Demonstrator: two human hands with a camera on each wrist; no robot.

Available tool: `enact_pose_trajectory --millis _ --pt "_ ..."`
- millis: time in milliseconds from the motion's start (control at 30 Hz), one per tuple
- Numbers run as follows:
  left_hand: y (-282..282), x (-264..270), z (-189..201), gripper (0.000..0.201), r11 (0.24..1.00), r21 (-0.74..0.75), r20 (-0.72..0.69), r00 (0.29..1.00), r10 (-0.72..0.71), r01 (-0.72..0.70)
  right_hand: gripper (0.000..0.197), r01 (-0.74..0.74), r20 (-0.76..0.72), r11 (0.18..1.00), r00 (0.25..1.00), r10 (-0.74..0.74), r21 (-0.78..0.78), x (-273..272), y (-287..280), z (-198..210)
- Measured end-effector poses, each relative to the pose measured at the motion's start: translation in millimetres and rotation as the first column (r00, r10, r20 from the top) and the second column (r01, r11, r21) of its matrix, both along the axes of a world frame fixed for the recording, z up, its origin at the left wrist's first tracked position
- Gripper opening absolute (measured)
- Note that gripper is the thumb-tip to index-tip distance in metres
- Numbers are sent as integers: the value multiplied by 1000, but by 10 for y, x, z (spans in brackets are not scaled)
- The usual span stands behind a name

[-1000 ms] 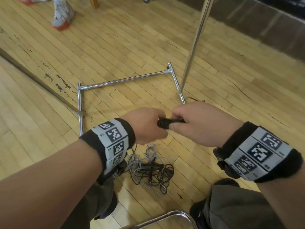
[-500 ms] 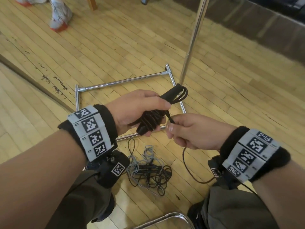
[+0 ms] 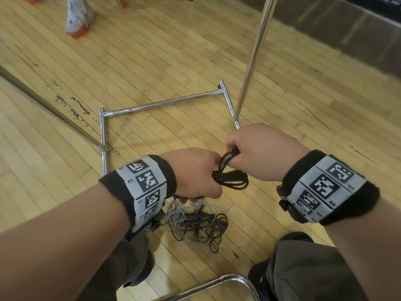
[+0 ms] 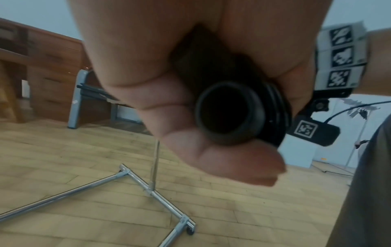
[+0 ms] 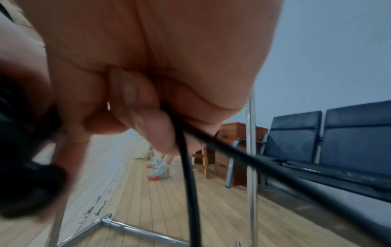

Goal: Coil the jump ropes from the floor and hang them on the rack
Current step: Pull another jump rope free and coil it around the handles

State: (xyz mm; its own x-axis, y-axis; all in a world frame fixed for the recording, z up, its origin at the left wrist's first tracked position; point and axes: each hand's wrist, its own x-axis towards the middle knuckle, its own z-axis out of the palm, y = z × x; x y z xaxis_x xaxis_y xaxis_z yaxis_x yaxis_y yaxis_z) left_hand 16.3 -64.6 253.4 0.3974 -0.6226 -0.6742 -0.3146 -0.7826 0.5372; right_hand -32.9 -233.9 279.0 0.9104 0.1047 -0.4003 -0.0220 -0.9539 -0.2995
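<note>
A black jump rope (image 3: 233, 180) is bundled in loops between my two hands, above the floor. My left hand (image 3: 195, 172) grips its black handles (image 4: 230, 115), fingers curled round them. My right hand (image 3: 256, 151) pinches a loop of the black cord (image 5: 188, 167) just above the bundle. Below my hands, a tangled pile of grey and black ropes (image 3: 197, 222) lies on the wooden floor. The chrome rack (image 3: 249, 68) stands just behind my hands, its upright pole rising from a base frame (image 3: 160, 103) on the floor.
Another person's feet in white and red shoes (image 3: 78, 16) stand at the far left. A chrome chair frame (image 3: 217, 283) curves at the bottom edge between my knees. Dark seats (image 5: 328, 142) and a wooden desk (image 4: 48, 66) line the wall.
My left hand has dropped lower and turned back-up with the rope bundle. My right hand has risen from under the bundle and now pinches a loop above it.
</note>
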Motion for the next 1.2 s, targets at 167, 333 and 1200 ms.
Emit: enact_pose_trajectory --millis 167,333,1200 --pt "26 160 -25 17 969 -68 86 966 243 -237 23 -24 35 989 999 19 147 -99 125 82" --pt "137 376 27 16 786 -257 -148 827 543 -562 24 178 -113 843 984 -140 508 -169 26 -46" --pt "100 236 -78 19 954 -112 76 955 286 -277 27 21 137 996 990 -33 89 -40 101 148"
